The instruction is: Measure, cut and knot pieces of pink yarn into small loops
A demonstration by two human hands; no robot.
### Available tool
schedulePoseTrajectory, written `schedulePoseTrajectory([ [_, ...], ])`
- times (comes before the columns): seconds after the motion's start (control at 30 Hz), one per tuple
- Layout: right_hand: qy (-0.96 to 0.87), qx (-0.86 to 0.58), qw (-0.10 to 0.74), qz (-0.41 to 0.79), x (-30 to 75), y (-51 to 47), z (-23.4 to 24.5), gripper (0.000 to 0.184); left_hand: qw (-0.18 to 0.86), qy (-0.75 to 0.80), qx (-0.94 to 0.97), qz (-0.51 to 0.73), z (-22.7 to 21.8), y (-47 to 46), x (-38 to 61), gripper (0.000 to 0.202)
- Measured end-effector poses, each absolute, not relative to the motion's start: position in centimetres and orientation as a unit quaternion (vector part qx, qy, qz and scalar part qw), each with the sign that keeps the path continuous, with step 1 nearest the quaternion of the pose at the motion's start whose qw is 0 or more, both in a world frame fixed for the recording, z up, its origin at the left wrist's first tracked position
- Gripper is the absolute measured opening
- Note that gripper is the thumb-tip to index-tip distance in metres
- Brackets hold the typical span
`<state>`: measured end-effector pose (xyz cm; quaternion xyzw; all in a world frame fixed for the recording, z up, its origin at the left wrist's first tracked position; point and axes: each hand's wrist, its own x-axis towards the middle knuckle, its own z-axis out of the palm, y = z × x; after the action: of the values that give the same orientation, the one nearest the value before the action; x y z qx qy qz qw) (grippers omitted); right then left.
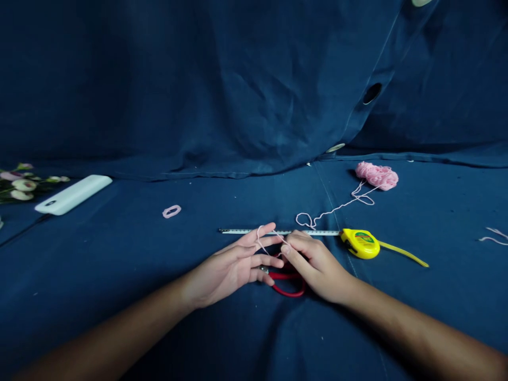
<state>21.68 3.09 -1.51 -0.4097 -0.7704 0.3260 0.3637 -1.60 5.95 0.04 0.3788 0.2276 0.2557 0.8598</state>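
Observation:
Pink yarn [261, 244] loops around the fingers of my left hand [238, 264], which is held palm up with its fingers spread. My right hand [317, 264] pinches the yarn between thumb and forefinger, close to the left fingertips. Beneath the hands lies a pair of scissors [291, 292] with red handles, partly covered by the fingers. Behind the fingers a tape measure [363, 244] in a yellow case has its white blade [238, 231] pulled out to the left. The far end of the yarn is hidden by the right hand.
A pink yarn ball [377, 175] trails a loose strand at the back right. A small pink yarn ring [171, 211] lies at left. A white device [74, 194] with a cable and some flowers [24, 185] sit at far left. Yarn pieces [494, 236] lie at far right.

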Motion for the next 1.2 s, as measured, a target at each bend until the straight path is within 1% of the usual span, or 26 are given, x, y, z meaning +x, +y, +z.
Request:
schedulePoseTrajectory([
  [0.2, -0.779, -0.409, 0.357, 0.315, 21.7, 3.1, -1.5, 0.04, 0.822, 0.261, 0.424, 0.276, 0.1, 5.2, -1.1, 0.057],
  [0.33, -0.778, -0.407, 0.358, 0.317, 21.9, 3.1, -1.5, 0.04, 0.79, 0.29, 0.489, 0.231, 0.0, 4.9, -1.3, 0.062],
  [0.43, -0.77, -0.411, 0.366, 0.322, 21.9, 3.0, -1.7, 0.041, 0.76, 0.309, 0.533, 0.208, -0.2, 4.8, -1.5, 0.06],
  [0.57, -0.757, -0.415, 0.379, 0.334, 22.0, 3.0, -1.9, 0.043, 0.749, 0.305, 0.546, 0.217, -0.3, 4.8, -1.5, 0.057],
  [0.77, -0.765, -0.407, 0.388, 0.315, 22.0, 2.8, -1.5, 0.038, 0.739, 0.325, 0.552, 0.209, -0.2, 4.8, -1.3, 0.057],
  [0.9, -0.765, -0.404, 0.407, 0.293, 22.0, 2.5, -1.3, 0.032, 0.712, 0.329, 0.585, 0.204, 0.1, 4.5, -1.1, 0.05],
  [1.07, -0.762, -0.389, 0.436, 0.28, 22.0, 2.4, -1.5, 0.029, 0.678, 0.318, 0.639, 0.178, 0.9, 3.9, -0.8, 0.028],
  [1.2, -0.762, -0.397, 0.428, 0.282, 22.0, 2.4, -1.5, 0.028, 0.638, 0.306, 0.689, 0.153, 1.1, 3.6, -0.8, 0.023],
])
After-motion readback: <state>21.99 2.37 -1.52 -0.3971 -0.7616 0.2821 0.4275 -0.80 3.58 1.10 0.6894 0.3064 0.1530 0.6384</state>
